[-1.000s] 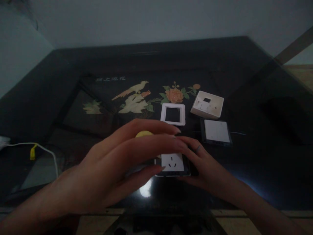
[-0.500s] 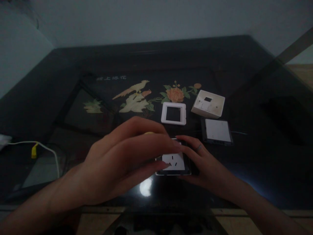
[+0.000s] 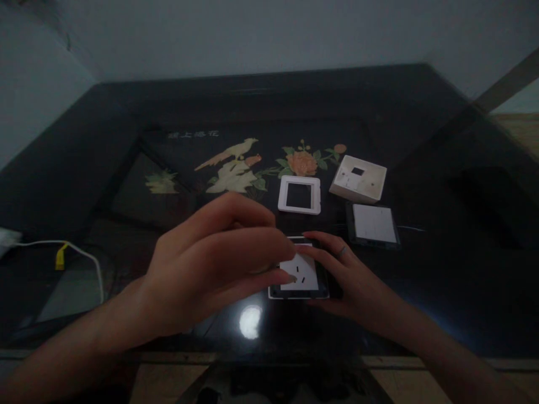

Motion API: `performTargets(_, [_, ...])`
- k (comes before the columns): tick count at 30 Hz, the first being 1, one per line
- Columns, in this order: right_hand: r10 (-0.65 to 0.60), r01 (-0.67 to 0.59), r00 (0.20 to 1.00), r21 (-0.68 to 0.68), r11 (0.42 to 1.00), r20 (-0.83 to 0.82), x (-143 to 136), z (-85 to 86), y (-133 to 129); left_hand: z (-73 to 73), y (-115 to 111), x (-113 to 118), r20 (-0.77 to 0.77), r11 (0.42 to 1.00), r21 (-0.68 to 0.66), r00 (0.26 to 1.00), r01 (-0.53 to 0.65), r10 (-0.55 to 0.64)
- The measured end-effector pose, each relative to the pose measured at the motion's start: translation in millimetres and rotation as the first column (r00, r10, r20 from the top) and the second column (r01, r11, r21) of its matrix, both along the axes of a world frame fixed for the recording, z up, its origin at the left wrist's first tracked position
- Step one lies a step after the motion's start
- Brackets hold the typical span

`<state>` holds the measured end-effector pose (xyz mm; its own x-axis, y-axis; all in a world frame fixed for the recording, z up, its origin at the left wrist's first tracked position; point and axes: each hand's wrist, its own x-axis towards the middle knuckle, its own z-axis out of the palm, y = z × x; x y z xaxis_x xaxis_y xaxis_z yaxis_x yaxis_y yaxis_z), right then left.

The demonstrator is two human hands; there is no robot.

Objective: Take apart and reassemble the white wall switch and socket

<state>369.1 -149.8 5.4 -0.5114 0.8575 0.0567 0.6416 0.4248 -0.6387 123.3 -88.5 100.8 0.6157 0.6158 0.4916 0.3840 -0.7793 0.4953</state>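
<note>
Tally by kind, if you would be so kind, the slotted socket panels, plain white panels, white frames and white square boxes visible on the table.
Slotted socket panel: 1
Plain white panel: 1
White frame: 1
White square box: 1
Total: 4

The glossy dark table (image 3: pixel 252 106) bears a socket (image 3: pixel 308 279), white frame (image 3: pixel 298 211), open box (image 3: pixel 364 179), dark-edged panel (image 3: pixel 374 224) and cable (image 3: pixel 46 243).

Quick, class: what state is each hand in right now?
Left hand: curled over the left side of the socket; whether it grips anything cannot be told.
Right hand: closed on the socket, holding it by its right side.
</note>
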Motion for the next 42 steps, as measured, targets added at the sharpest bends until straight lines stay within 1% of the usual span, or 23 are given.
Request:
performTargets(3, [-0.006,0.006,1.000,-0.013,1.000,0.001,0,0.2,0,1.3,2,0,0.043,0.997,0.068,0.999,0.023,-0.026])
performTargets(5, [-0.007,0.007,1.000,-0.011,1.000,0.000,0,0.4,0,3.0,3,0,0.041,0.998,0.053,0.998,0.038,-0.040])
performTargets(6, [-0.007,0.007,1.000,-0.011,1.000,-0.001,0,0.3,-1,3.7,3,0,0.035,0.999,0.008,0.999,0.041,-0.042])
performTargets(7, [-0.007,0.006,1.000,-0.010,1.000,-0.001,0,0.0,-1,4.1,3,-1,0.033,0.997,-0.065,0.999,0.043,-0.041])
performTargets(9, [-0.007,0.007,1.000,-0.015,1.000,-0.002,0,-0.5,-1,3.7,1,-1,0.063,0.969,-0.244,0.998,0.043,-0.028])
performTargets(10, [-0.008,0.008,1.000,-0.018,1.000,-0.003,1,-0.7,-1,3.1,0,-1,0.096,0.949,-0.311,0.995,0.052,-0.023])
performTargets(12, [-0.009,0.009,1.000,-0.017,1.000,-0.009,1,-0.5,-1,1.0,-1,-1,0.153,0.926,-0.367,0.988,0.086,-0.031])
performTargets(14, [-0.008,0.008,1.000,-0.018,1.000,-0.016,1,0.5,-1,-1.2,-1,0,0.158,0.943,-0.314,0.985,0.111,-0.064])
performTargets(17, [-0.001,0.000,1.000,-0.033,0.999,-0.016,1,2.6,-1,-3.6,2,0,0.174,0.989,-0.119,0.983,0.089,-0.067])
performTargets(19, [0.002,-0.002,1.000,-0.038,0.999,-0.013,1,3.3,-2,-2.9,4,-1,0.206,0.996,-0.027,0.975,0.091,-0.083])
performTargets(20, [0.001,-0.002,1.000,-0.037,0.999,-0.015,1,3.2,-2,-1.2,5,-2,0.210,0.994,-0.018,0.972,0.108,-0.102])
performTargets(22, [-0.003,0.002,1.000,-0.035,0.999,-0.017,1,2.3,-2,4.7,4,-5,0.157,0.987,-0.088,0.980,0.137,-0.122])
performTargets(25, [-0.008,0.008,1.000,-0.034,0.999,-0.021,1,0.5,-2,16.1,3,-8,-0.005,0.969,-0.219,0.993,0.117,-0.121])
performTargets(27, [-0.008,0.007,1.000,-0.028,1.000,-0.025,1,0.1,-1,19.8,2,-7,-0.084,0.958,-0.226,0.977,0.173,-0.197])
performTargets(28, [-0.008,0.008,1.000,-0.027,1.000,-0.026,1,0.3,-1,19.4,2,-6,-0.090,0.954,-0.208,0.967,0.217,-0.240])
performTargets(30, [-0.007,0.006,1.000,-0.027,1.000,-0.019,1,1.3,-1,14.7,2,-4,-0.011,0.956,-0.139,0.965,0.259,-0.263])
performTargets(32, [-0.006,0.005,1.000,-0.031,1.000,-0.008,0,2.4,-1,8.5,2,-1,0.101,0.976,-0.063,0.975,0.206,-0.199])
performTargets(33, [-0.004,0.004,1.000,-0.029,1.000,-0.004,0,2.7,0,6.5,2,0,0.126,0.983,-0.045,0.977,0.179,-0.173])
performTargets(34, [-0.002,0.002,1.000,-0.027,1.000,-0.004,0,2.7,-1,5.9,2,1,0.113,0.986,-0.046,0.981,0.163,-0.157])
performTargets(35, [-0.002,0.002,1.000,-0.026,1.000,-0.006,0,2.4,-1,6.8,3,1,0.068,0.985,-0.062,0.985,0.160,-0.156])
performTargets(38, [-0.003,0.002,1.000,-0.028,1.000,-0.011,0,1.1,-1,14.4,4,-3,-0.076,0.968,-0.158,0.975,0.196,-0.210])
performTargets(40, [-0.004,0.003,1.000,-0.030,1.000,-0.008,1,0.9,-1,17.9,5,-5,-0.095,0.958,-0.202,0.970,0.202,-0.224])
performTargets(42, [-0.003,0.003,1.000,-0.031,1.000,-0.012,1,1.5,-1,16.5,5,-5,-0.062,0.958,-0.176,0.969,0.227,-0.241])
